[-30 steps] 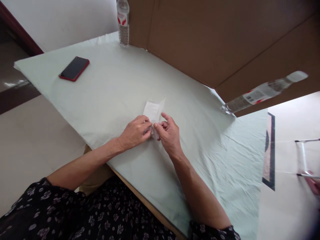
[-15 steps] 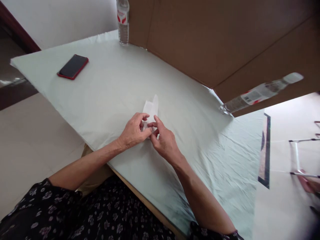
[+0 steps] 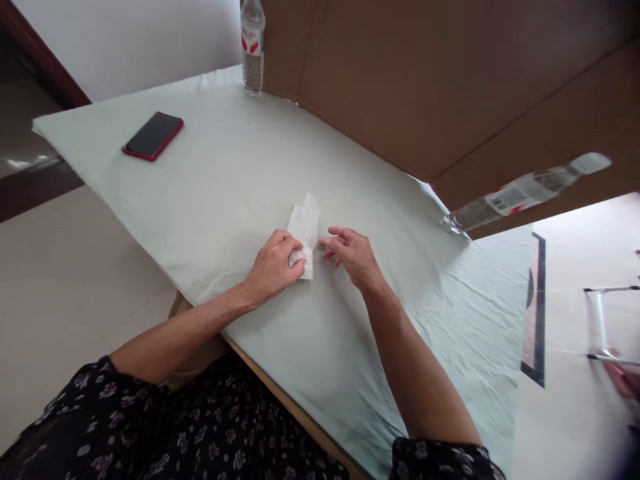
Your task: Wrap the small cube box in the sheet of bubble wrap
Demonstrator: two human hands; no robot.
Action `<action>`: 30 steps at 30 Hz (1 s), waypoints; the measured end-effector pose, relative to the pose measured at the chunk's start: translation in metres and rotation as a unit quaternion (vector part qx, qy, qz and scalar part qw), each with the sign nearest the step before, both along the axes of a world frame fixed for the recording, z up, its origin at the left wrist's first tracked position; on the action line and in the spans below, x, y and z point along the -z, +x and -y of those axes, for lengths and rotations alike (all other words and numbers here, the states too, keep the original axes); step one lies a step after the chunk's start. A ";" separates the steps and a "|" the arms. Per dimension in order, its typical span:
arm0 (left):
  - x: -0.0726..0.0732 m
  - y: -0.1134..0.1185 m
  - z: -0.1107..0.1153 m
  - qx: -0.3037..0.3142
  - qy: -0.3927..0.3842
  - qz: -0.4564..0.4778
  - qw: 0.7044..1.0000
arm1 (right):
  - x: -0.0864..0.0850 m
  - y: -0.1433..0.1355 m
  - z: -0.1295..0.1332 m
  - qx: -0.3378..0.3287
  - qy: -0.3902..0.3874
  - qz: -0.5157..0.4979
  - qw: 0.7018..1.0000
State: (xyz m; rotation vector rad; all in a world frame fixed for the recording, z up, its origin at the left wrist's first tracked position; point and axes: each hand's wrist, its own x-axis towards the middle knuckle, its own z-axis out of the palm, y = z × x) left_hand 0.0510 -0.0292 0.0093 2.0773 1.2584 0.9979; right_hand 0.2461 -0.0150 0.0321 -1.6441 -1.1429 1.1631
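Observation:
A folded white tissue (image 3: 306,223) with a ragged far end lies on the pale green cloth in the middle of the head view. Curled over its near left part, my left hand (image 3: 277,263) grips it between thumb and fingers, hiding some of it. Just right of the tissue is my right hand (image 3: 353,255), apart from it, with nothing held and the fingers spread and slightly bent.
A phone in a red case (image 3: 153,136) lies at the far left of the table (image 3: 215,167). Brown cardboard (image 3: 380,80) stands along the back. One water bottle (image 3: 253,50) is at its left end, another (image 3: 520,193) at its right.
My right hand has let go of the tissue and moved off to the right. My left hand has stayed on the tissue, more of which now shows.

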 end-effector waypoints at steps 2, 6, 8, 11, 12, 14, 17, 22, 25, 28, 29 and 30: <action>0.004 0.000 0.001 0.000 0.027 0.009 1.000 | 0.006 0.000 -0.011 0.001 -0.046 -0.016 0.999; 0.008 0.001 0.004 -0.006 0.090 0.008 0.996 | 0.009 -0.007 -0.029 -0.025 -0.054 -0.022 0.998; 0.006 0.002 0.006 -0.004 0.116 -0.013 0.993 | 0.009 -0.011 -0.037 -0.034 -0.050 -0.009 0.998; 0.004 0.003 0.005 0.010 0.147 -0.054 0.988 | 0.008 -0.013 -0.049 -0.071 -0.052 0.022 0.996; 0.004 0.004 0.005 0.015 0.148 -0.061 0.987 | 0.008 -0.014 -0.052 -0.082 -0.053 0.034 0.995; 0.005 0.004 0.004 0.019 0.136 -0.057 0.989 | 0.008 -0.016 -0.057 -0.100 -0.057 0.049 0.992; 0.008 0.003 0.004 0.014 0.119 -0.037 0.992 | 0.008 -0.019 -0.060 -0.111 -0.052 0.038 0.992; 0.012 0.003 0.004 0.012 0.119 -0.023 0.993 | 0.010 -0.023 -0.056 -0.103 -0.014 -0.018 0.994; 0.012 0.002 0.003 0.012 0.117 -0.020 0.993 | 0.011 -0.025 -0.051 -0.095 0.020 -0.099 0.990; 0.011 0.000 0.002 0.010 0.103 -0.023 0.994 | 0.010 -0.027 -0.043 -0.113 0.047 -0.150 0.981; 0.011 0.000 0.002 0.004 0.098 -0.023 0.995 | 0.009 -0.027 -0.040 -0.122 0.055 -0.150 0.980; 0.011 -0.001 0.003 -0.005 0.092 -0.022 0.995 | 0.007 -0.027 -0.037 -0.132 0.062 -0.146 0.978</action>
